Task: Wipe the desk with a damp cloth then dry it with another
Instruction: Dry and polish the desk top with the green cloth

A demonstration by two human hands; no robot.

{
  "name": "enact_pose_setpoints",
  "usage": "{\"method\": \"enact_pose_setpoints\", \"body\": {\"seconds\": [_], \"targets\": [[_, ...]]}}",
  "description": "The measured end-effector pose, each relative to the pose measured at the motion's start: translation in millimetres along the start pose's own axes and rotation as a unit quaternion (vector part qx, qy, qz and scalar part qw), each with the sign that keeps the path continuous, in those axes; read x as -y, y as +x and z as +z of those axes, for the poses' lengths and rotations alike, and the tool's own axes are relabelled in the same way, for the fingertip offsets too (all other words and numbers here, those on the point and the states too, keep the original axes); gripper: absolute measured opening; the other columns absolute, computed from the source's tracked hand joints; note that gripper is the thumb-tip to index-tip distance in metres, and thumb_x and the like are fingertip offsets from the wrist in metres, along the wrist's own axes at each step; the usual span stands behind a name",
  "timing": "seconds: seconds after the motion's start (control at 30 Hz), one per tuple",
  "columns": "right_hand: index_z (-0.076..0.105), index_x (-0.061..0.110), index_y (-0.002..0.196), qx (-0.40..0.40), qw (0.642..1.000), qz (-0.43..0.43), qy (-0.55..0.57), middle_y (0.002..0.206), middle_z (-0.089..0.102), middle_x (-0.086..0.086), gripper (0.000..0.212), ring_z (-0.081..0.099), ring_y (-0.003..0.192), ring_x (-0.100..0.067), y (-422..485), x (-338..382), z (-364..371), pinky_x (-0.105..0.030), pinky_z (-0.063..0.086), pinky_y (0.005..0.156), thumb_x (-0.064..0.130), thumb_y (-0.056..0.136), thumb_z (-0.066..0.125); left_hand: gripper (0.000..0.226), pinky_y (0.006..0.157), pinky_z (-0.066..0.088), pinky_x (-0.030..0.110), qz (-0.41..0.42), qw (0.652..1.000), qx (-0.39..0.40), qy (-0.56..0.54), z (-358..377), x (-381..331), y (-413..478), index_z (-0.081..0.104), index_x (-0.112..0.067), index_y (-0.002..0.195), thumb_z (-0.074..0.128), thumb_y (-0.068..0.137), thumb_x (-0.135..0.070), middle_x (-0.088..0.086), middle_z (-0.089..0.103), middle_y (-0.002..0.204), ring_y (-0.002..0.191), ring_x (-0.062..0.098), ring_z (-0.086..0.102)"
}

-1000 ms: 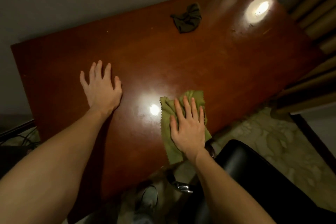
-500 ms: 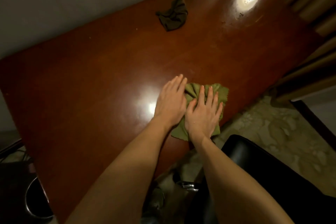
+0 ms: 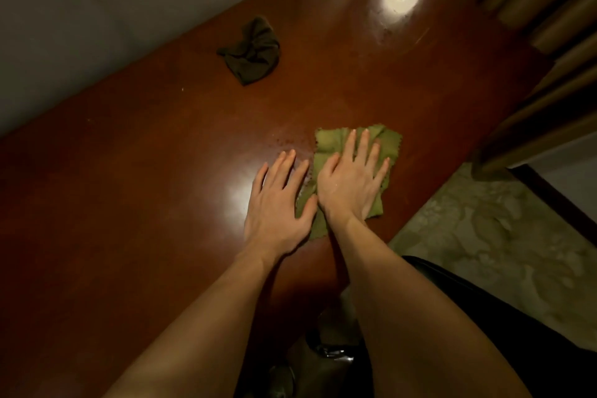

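A light green cloth [image 3: 328,142] lies spread on the glossy brown desk [image 3: 145,203], near its right edge. My right hand [image 3: 350,181] presses flat on the cloth with straight, spread fingers. Beside it, my left hand [image 3: 277,200] lies flat on the desk, its thumb side on the cloth's left edge. A dark green cloth [image 3: 252,53] sits crumpled near the wall, untouched. Small wet specks show on the wood just left of the light cloth.
A grey wall [image 3: 97,26] runs along the desk's far side. Beige curtains [image 3: 549,42] hang at the right. A black chair seat [image 3: 484,317] stands below the desk's right edge, over a patterned floor [image 3: 500,236].
My left hand came across the desk from the left to the cloth's side. The light cloth slid away from the near edge, was bunched half a second ago, and now lies flatter.
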State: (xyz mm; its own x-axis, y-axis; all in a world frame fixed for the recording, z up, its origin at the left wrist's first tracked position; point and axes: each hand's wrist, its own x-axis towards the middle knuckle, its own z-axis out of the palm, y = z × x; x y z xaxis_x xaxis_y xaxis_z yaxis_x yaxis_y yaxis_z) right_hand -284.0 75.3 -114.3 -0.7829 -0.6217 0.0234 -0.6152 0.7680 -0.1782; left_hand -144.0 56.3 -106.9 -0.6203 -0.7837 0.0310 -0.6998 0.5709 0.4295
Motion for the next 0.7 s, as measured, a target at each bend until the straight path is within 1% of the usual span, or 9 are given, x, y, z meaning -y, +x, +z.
{"method": "enact_pose_setpoints", "body": {"seconds": [0.1,0.13,0.2,0.33,0.5,0.6,0.63,0.67,0.7], "targets": [[0.022,0.028,0.166,0.033,0.99,-0.14,-0.004,0.174,0.017,-0.001,0.063,0.008,0.162,-0.025,-8,-16,-7,-0.056,0.012,0.129,0.043,0.106,0.03,0.066,0.132,0.008,0.044,-0.006,1.0,0.007,0.01,-1,-1,0,0.038,-0.02,0.162,0.038,0.104,-0.051,0.002,0.023,0.174,0.162,0.014,0.012],[0.022,0.03,0.166,0.042,0.984,-0.173,-0.007,0.174,0.018,-0.001,0.062,0.007,0.162,-0.024,-17,-26,-10,-0.055,0.013,0.129,0.044,0.106,0.031,0.065,0.132,0.009,0.044,-0.008,1.0,0.009,0.014,-2,-2,-1,0.038,-0.019,0.162,0.039,0.105,-0.05,0.002,0.023,0.174,0.162,0.014,0.012],[0.02,0.034,0.166,0.056,0.98,-0.193,-0.013,0.174,0.016,0.0,0.061,0.004,0.162,-0.023,-34,-47,-18,-0.055,0.013,0.128,0.046,0.107,0.03,0.064,0.132,0.009,0.045,-0.011,1.0,0.016,0.018,-3,-2,-1,0.036,-0.019,0.163,0.039,0.107,-0.049,0.002,0.022,0.174,0.162,0.014,0.01],[0.018,0.033,0.166,0.059,0.989,-0.138,-0.009,0.175,0.011,0.002,0.063,0.001,0.162,-0.021,-40,-59,-21,-0.056,0.011,0.129,0.048,0.105,0.026,0.065,0.132,0.01,0.046,-0.014,0.999,0.016,0.025,-1,-3,-1,0.033,-0.022,0.165,0.038,0.105,-0.048,0.002,0.022,0.174,0.162,0.014,0.01],[0.025,0.027,0.165,0.01,1.0,-0.008,0.0,0.173,0.02,0.001,0.063,0.015,0.16,-0.023,-10,-44,-18,-0.055,0.013,0.129,0.043,0.104,0.03,0.065,0.131,0.011,0.047,-0.016,0.999,0.006,0.032,-1,-4,0,0.034,-0.022,0.164,0.042,0.104,-0.047,0.003,0.024,0.173,0.162,0.017,0.014],[0.026,0.027,0.165,-0.002,0.999,0.044,0.023,0.173,0.022,0.0,0.062,0.018,0.16,-0.024,-2,-42,-16,-0.055,0.013,0.129,0.04,0.104,0.029,0.065,0.131,0.011,0.047,-0.019,0.999,0.006,0.036,0,-4,1,0.034,-0.022,0.164,0.045,0.104,-0.045,0.003,0.024,0.173,0.162,0.017,0.014],[0.024,0.026,0.165,0.002,0.999,0.045,0.018,0.173,0.02,-0.001,0.063,0.016,0.16,-0.025,-2,-43,-15,-0.055,0.011,0.129,0.041,0.104,0.028,0.065,0.131,0.012,0.047,-0.02,0.999,0.007,0.037,1,-3,1,0.033,-0.022,0.164,0.045,0.105,-0.046,0.002,0.024,0.173,0.162,0.017,0.013],[0.022,0.027,0.166,0.012,1.0,0.027,0.008,0.174,0.017,-0.001,0.063,0.012,0.161,-0.026,-2,-44,-15,-0.055,0.008,0.13,0.043,0.105,0.028,0.065,0.131,0.012,0.047,-0.02,0.999,0.009,0.036,2,-3,0,0.034,-0.022,0.164,0.045,0.105,-0.046,0.003,0.024,0.173,0.162,0.017,0.013],[0.021,0.028,0.166,0.027,0.999,-0.023,-0.002,0.174,0.015,-0.001,0.064,0.009,0.161,-0.027,-1,-45,-15,-0.055,0.005,0.13,0.045,0.105,0.028,0.065,0.131,0.012,0.048,-0.019,0.999,0.01,0.034,3,-2,0,0.034,-0.022,0.164,0.044,0.105,-0.046,0.003,0.024,0.173,0.162,0.017,0.013]]}}
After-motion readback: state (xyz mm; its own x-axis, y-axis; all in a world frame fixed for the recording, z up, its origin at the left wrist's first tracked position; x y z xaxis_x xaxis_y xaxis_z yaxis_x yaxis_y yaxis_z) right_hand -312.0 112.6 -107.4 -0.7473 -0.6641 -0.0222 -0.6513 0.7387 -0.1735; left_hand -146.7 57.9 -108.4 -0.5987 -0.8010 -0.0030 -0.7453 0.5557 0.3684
